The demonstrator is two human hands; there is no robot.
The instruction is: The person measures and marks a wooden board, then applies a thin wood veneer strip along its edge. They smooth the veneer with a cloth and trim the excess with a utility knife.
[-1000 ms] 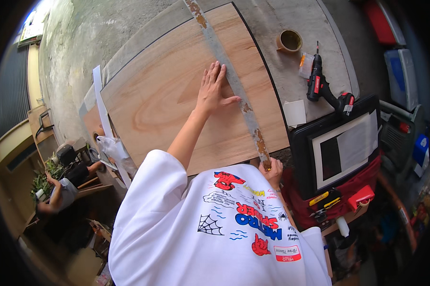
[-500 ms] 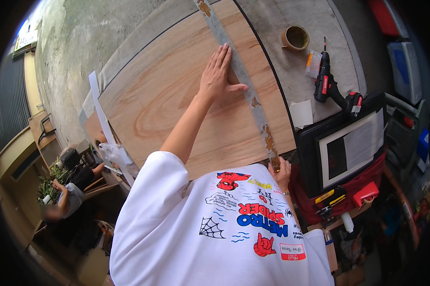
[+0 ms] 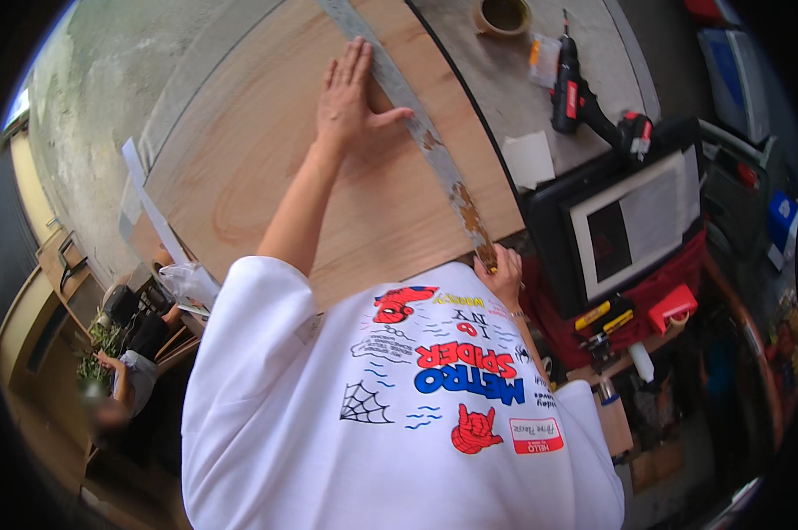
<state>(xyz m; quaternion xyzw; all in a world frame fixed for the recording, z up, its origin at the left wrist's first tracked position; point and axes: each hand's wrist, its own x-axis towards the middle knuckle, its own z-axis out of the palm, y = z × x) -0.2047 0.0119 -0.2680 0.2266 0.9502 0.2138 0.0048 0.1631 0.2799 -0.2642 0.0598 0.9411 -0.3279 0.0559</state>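
Observation:
A large sheet of plywood lies in front of me. Across it runs a long metal straightedge, grey with worn brown patches. My left hand is spread flat on the plywood, thumb and fingertips pressing on the straightedge's left side. At the near end, by the plywood's edge close to my body, my right hand is closed. A small yellowish bit shows at its fingers, but what it holds is mostly hidden.
To the right are a tape roll, a cordless drill, a small clear case and a white paper piece. A black case stands nearer, above yellow-handled tools. Another person works far left.
The whole scene has shifted up and left in the picture as my head moved. Both hands keep about the same places along the straightedge.

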